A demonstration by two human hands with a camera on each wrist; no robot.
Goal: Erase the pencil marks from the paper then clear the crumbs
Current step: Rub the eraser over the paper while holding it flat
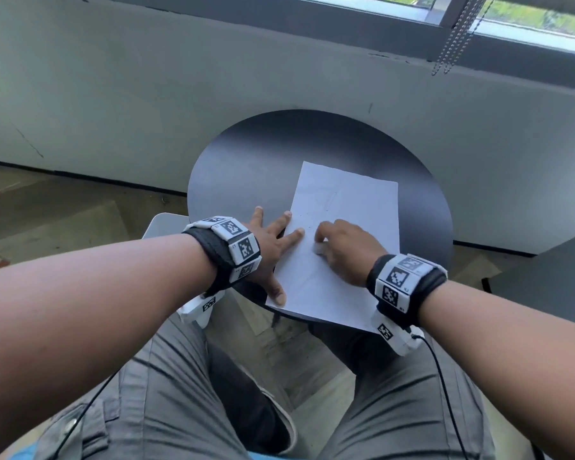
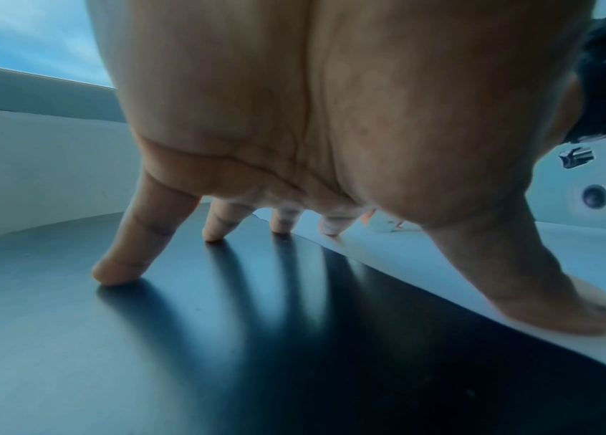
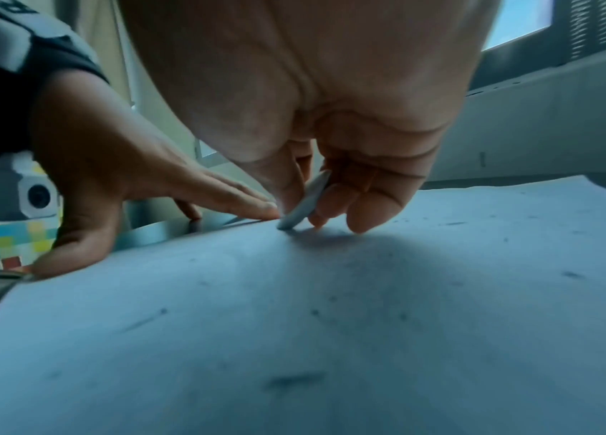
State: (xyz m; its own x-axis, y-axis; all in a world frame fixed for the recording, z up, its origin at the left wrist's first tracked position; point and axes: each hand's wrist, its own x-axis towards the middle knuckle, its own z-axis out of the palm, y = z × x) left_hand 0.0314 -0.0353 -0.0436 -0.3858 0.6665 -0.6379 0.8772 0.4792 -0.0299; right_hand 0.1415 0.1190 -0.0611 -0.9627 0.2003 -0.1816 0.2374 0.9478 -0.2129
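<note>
A round dark table (image 1: 246,154) stands against a pale wall under a window, and the seated person's knees in grey trousers (image 1: 166,393) reach under its near edge. A white sheet of paper (image 1: 356,200) lies on the near right part of the table, turned a little off square, its near edge overhanging the table's near rim. The left hand (image 1: 273,240) is spread flat with straight fingers: the thumb presses the paper's near left corner, the index fingertip rests on the paper's left edge, and in the left wrist view the remaining fingertips (image 2: 115,273) stand on the bare table just beside that edge. The right hand (image 1: 346,247) sits on the middle of the sheet, fingers curled, pinching a small white eraser (image 1: 320,249) between thumb and fingers; the right wrist view shows the eraser (image 3: 305,203) tilted, its lower tip touching the paper close to the left index fingertip. Faint pencil marks (image 1: 331,202) show on the far half of the sheet. Small dark crumbs (image 3: 294,379) are scattered over the paper near the right hand. Both wrists wear black bands carrying white blocks with black square patterns.
</note>
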